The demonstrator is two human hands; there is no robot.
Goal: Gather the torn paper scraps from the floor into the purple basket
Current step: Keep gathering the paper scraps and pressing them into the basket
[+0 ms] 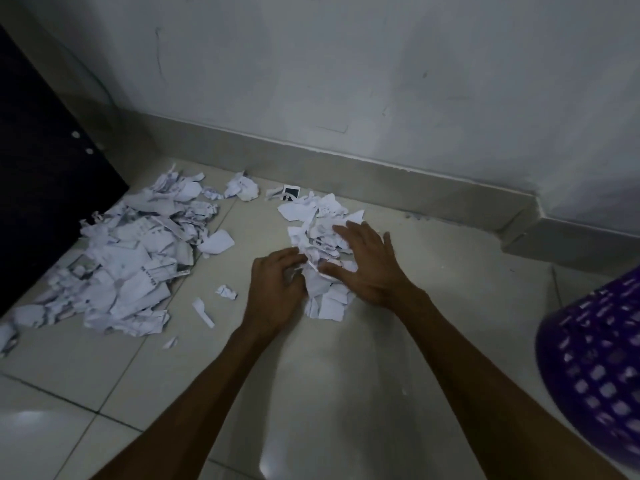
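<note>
- Head view looks down on a tiled floor [329, 393] running to a pale wall [346, 81] with a skirting [381, 181] along its foot
- Purple basket [595, 358] stands near at the right edge, only partly in view and well apart from the paper
- Large heap of scraps [138, 258] lies at the left, against a dark cabinet [41, 168]; it looks untouched
- Smaller pile of scraps [322, 244] sits in the middle, far side near the skirting, with both hands on it
- Right hand [367, 265] lies over the pile with fingers spread and nearly straight, pressing down, gripping nothing
- Left hand [277, 282] has its fingers curled in at the pile's left edge, pinching scraps
- Loose bits lie between the piles: a crumpled ball [227, 291], a strip [203, 312], a black-printed piece [290, 193] by the skirting
- Likely risk: the scraps are light and unbound, so a two-hand scoop may shed pieces on the way across open floor to the basket
- Likely risk: small strays get missed in the dim light
- Nothing blocks the path to the basket
</note>
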